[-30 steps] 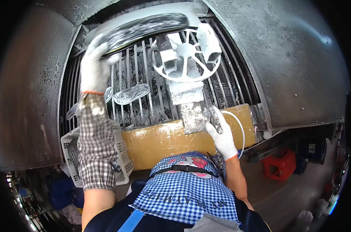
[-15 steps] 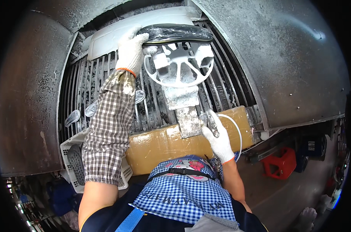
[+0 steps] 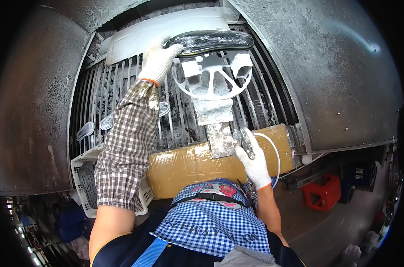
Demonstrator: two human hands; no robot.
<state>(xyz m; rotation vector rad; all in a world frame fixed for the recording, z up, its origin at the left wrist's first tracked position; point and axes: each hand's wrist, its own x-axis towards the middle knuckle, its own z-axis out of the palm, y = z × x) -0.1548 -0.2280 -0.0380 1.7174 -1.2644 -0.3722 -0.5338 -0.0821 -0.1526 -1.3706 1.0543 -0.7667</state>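
My left hand (image 3: 159, 58), in a white knit glove, is closed on the left end of a long black shoe sole (image 3: 213, 42) with whitish smears. The sole lies across the top of a white-coated spoked wheel stand (image 3: 213, 91). A white-crusted block and a flat metal plate (image 3: 220, 140) run from the wheel toward me. Right of that plate, my gloved right hand (image 3: 254, 162) is closed around a small metal spray gun (image 3: 245, 143) joined to a thin white hose (image 3: 275, 149). The gun's nozzle is hard to make out.
Metal slats (image 3: 122, 84) lie under the stand between two stained side panels (image 3: 326, 89). Small oval dark pieces (image 3: 85, 131) rest on the slats at left. A taped brown cardboard piece (image 3: 179, 171) lines the front edge. A white basket (image 3: 145, 196) stands front left, a red stool (image 3: 322, 191) right.
The view has shifted slightly, so most things sit a little further right. The left hand's fingers lie lower across the sole's end. The right hand keeps its grip on the spray gun.
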